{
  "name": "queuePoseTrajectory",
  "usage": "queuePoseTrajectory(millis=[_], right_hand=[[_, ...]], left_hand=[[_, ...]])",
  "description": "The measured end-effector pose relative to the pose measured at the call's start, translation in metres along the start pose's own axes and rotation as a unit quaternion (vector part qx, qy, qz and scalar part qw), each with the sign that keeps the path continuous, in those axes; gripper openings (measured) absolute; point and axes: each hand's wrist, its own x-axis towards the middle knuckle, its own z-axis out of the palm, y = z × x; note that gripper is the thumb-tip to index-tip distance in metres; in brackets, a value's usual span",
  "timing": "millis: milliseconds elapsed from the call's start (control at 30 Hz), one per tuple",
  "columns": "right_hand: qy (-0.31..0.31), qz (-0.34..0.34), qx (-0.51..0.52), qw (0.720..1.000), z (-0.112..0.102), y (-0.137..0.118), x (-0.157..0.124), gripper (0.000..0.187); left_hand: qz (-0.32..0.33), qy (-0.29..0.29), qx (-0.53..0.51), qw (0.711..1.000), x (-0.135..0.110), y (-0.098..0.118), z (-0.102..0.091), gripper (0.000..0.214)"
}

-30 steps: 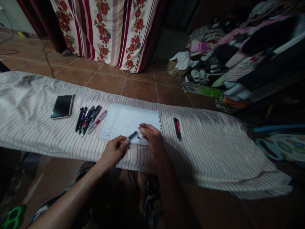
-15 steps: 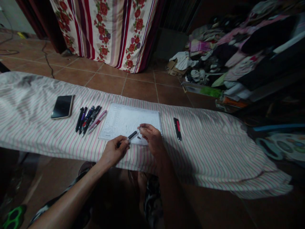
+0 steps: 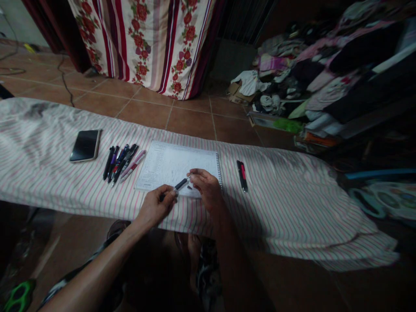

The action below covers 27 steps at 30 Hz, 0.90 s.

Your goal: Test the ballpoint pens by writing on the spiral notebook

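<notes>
My left hand (image 3: 156, 206) grips the dark barrel end of a pen (image 3: 180, 184), fingers closed round it. My right hand (image 3: 206, 187) pinches the pen's pale tip end, so both hands hold the same pen just above the near edge of a spiral notebook (image 3: 172, 162). The notebook lies open on a long board covered in striped cloth (image 3: 292, 203). A tiny dark piece (image 3: 189, 187) lies on the page right under the pen.
A row of several pens (image 3: 121, 161) lies left of the notebook, with a phone (image 3: 85, 145) further left. A black and red pen (image 3: 242, 175) lies right of the notebook. Behind are a flowered curtain (image 3: 152, 39), tiled floor and a heap of clothes (image 3: 325, 78).
</notes>
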Motion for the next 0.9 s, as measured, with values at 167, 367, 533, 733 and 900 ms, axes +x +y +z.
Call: queuePoseTrajectory(millis=[167,367,533,733,900], right_hand=[[-0.006,0.001,0.002,1.0,0.0007,0.0004,-0.0004,0.027],[-0.006,0.005,-0.009,1.0,0.0028,0.0011,-0.0012,0.03],[-0.009,-0.001,-0.02,1.0,0.0051,0.0027,-0.0013,0.031],[-0.014,-0.005,-0.018,1.0,0.0059,0.0027,-0.0009,0.03],[-0.009,-0.005,-0.01,1.0,0.0055,0.0026,-0.0002,0.029]], left_hand=[[0.001,0.0,-0.011,1.0,-0.0001,0.0,0.0011,0.029],[-0.003,0.001,-0.034,0.999,0.0008,-0.0026,0.0018,0.03],[-0.006,-0.001,-0.042,0.999,0.0019,-0.0036,0.0016,0.029],[-0.014,-0.003,-0.072,0.997,0.0013,-0.0001,0.0023,0.029],[-0.024,0.001,-0.089,0.996,0.0021,0.0012,0.0034,0.029]])
